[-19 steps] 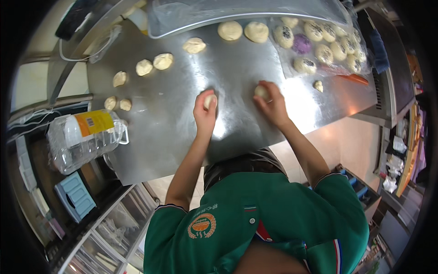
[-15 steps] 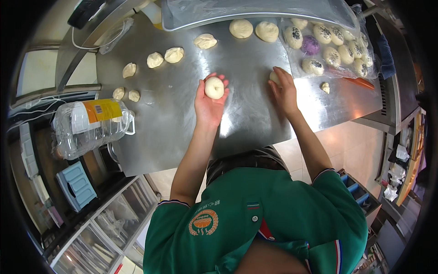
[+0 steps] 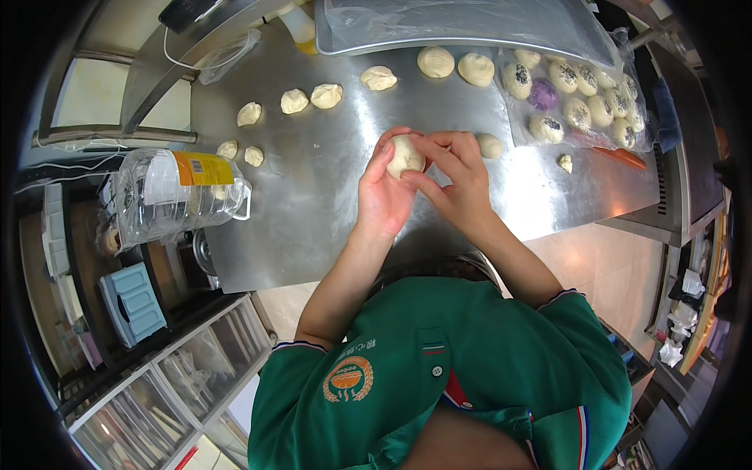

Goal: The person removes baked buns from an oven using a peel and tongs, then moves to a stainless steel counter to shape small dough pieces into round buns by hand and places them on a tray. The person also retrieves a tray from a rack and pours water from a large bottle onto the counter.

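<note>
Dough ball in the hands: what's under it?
The left hand cradles the dough ball from beneath, its thumb at the left side. The right hand's thumb and fingers meet the right side. The ball's underside and the palm area directly below are covered.

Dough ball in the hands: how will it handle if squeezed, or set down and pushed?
The dough ball is probably soft and easily dented: nearby dough lumps look creased and irregular. Likely light enough for one hand, as it's small against the left hand. Might roll on the smooth metal table, being rounded.
</note>
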Available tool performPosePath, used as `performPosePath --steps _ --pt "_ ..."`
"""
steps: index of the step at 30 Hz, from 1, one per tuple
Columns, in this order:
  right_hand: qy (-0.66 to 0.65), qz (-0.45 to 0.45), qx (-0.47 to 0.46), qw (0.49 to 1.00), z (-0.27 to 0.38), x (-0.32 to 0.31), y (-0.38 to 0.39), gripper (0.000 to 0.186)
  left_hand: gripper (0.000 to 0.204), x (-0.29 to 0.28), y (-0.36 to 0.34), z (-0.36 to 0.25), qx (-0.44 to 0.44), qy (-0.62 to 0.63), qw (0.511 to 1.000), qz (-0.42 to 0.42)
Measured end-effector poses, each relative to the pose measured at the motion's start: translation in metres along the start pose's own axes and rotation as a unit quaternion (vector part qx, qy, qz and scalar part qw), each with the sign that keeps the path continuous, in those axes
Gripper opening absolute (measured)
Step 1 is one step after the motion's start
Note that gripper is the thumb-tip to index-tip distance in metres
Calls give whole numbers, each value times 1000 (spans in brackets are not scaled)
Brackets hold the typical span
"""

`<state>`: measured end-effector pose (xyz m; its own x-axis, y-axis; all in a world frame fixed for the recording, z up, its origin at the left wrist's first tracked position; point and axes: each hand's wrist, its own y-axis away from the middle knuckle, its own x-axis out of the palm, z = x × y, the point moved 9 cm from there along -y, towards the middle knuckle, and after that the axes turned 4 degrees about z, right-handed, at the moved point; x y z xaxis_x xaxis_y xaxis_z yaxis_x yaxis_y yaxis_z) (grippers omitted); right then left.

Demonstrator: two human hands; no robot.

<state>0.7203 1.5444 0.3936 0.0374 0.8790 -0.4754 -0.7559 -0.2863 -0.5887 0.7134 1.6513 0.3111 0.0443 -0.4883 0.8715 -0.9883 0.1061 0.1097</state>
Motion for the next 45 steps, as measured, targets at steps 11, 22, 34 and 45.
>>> performPosePath --steps 11,22,34,45 --pt "42 -1 -39 998 1 4 -21 25 46 2 -10 1 -64 -10 998 1" --pt "44 1 -54 998 -4 6 -22 29 44 -1 -13 1 -67 -27 997 12" --pt "-11 34 5 999 -28 9 -17 22 48 -10 -14 15 -94 31 995 10" --pt "-55 47 96 993 -70 3 1 43 40 -45 -19 -4 102 -397 912 -12"
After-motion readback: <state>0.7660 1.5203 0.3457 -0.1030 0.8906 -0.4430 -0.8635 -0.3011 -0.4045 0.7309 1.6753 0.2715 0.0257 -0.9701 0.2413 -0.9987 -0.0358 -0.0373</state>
